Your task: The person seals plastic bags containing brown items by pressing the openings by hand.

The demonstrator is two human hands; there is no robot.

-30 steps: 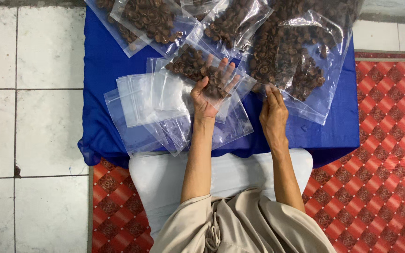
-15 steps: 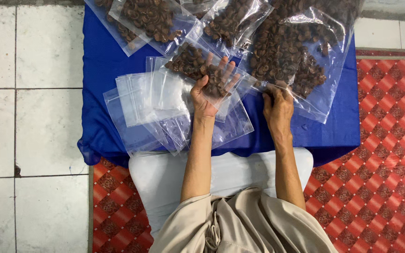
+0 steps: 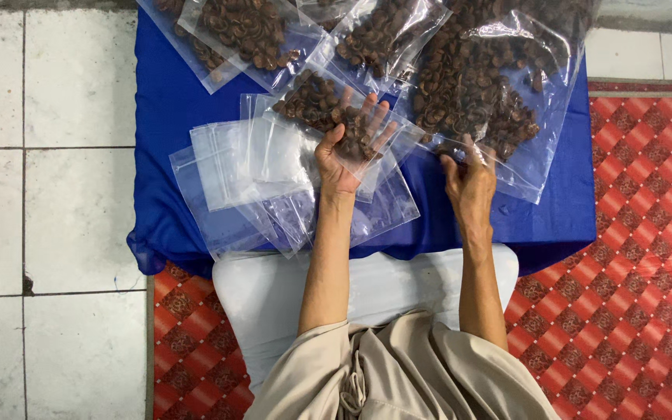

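Nearest the camera, a beige garment is covering the person's lap, and a white cushion is lying just beyond it on a red patterned mat. Both bare forearms are reaching forward over the near edge of a blue cloth that is carrying everything else.

Near the cloth's near-left corner, a loose stack of empty clear zip bags is lying fanned out. The left hand is resting just right of that stack, at the middle of the cloth, fingers spread wide and pressing flat on a small filled bag of brown shells; it is not closed around it.

The right hand is lying towards the near-right part of the cloth, fingertips pinching the near edge of a large open bag heaped with the same brown shells.

Along the far edge, more filled bags are overlapping one another, some running past the cloth's far side. Pale floor tiles are showing to the left.
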